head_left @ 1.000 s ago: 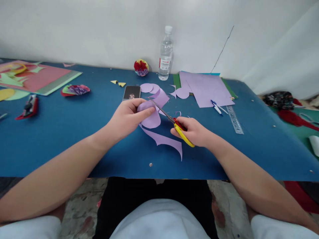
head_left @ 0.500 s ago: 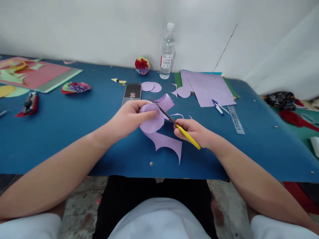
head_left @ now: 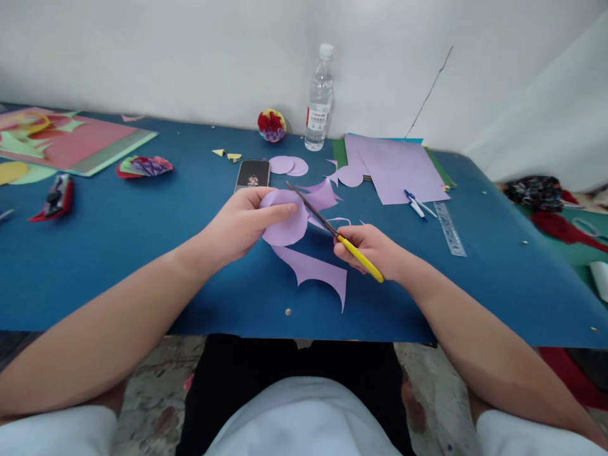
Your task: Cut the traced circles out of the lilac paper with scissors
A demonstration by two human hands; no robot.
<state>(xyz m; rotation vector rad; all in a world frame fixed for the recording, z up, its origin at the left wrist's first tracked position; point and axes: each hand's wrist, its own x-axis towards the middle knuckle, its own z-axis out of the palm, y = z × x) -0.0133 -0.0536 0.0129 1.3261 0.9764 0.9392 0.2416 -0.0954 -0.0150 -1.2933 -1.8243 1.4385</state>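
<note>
My left hand (head_left: 251, 218) pinches a round piece of purple paper (head_left: 287, 227) between thumb and fingers, above the blue table. In my right hand (head_left: 363, 247) are scissors (head_left: 360, 258) with yellow handles. Their dark blades point up and left, along the right edge of the purple circle; the blades look closed or nearly so. Behind the blades lies a purple offcut (head_left: 323, 194) with pointed corners. A larger scalloped purple scrap (head_left: 316, 269) rests on the table below the circle. Part of the circle is hidden under my left thumb.
A phone (head_left: 253, 174) lies behind my left hand, beside several cut purple circles (head_left: 289, 166). Farther back stand a water bottle (head_left: 319, 101) and a colourful paper ball (head_left: 272, 125). Purple sheets (head_left: 403, 168), pens (head_left: 417, 206) and a clear ruler (head_left: 450, 229) lie right; a stapler (head_left: 57, 197) left.
The purple circle in my left hand has turned and shifted slightly left and up. The offcut behind the blades now lies flatter and apart from the circle. My right hand has barely moved.
</note>
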